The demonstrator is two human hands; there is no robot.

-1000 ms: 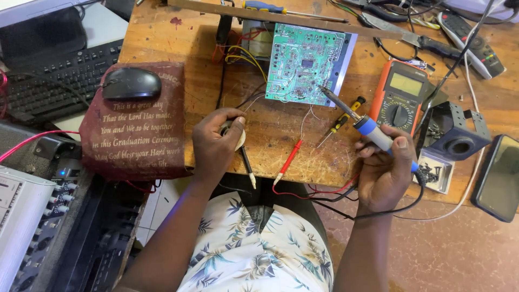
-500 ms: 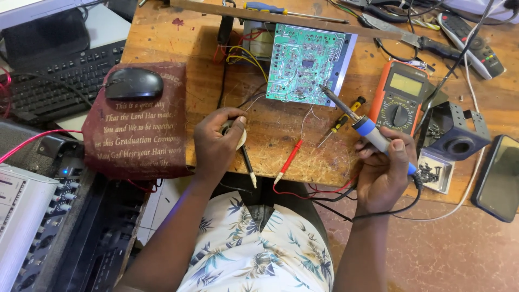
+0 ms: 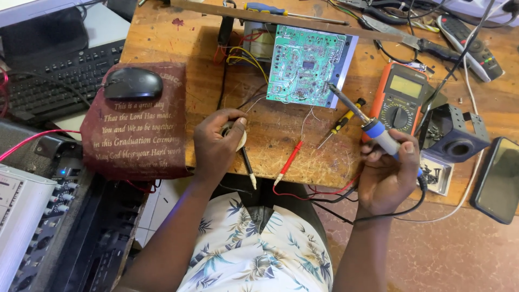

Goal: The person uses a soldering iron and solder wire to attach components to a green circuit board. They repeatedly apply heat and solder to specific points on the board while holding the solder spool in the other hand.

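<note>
My left hand (image 3: 215, 145) is closed around a small round pale object (image 3: 239, 138) at the wooden table's front edge. A black probe (image 3: 247, 166) lies just right of it, pointing off the edge, and a red probe (image 3: 289, 161) lies further right. My right hand (image 3: 386, 174) grips a soldering iron (image 3: 377, 132) by its blue handle. The iron's tip reaches up-left to the lower right corner of a green circuit board (image 3: 305, 62). A small yellow-handled screwdriver (image 3: 344, 120) lies under the iron's shaft.
An orange multimeter (image 3: 399, 96) sits right of the board, beside a black metal part (image 3: 453, 139) and a small box of screws (image 3: 436, 172). A phone (image 3: 497, 179) lies far right. To the left are a mouse (image 3: 133, 84) on a maroon cloth (image 3: 138, 135), a keyboard (image 3: 57, 81) and an audio mixer (image 3: 21, 221).
</note>
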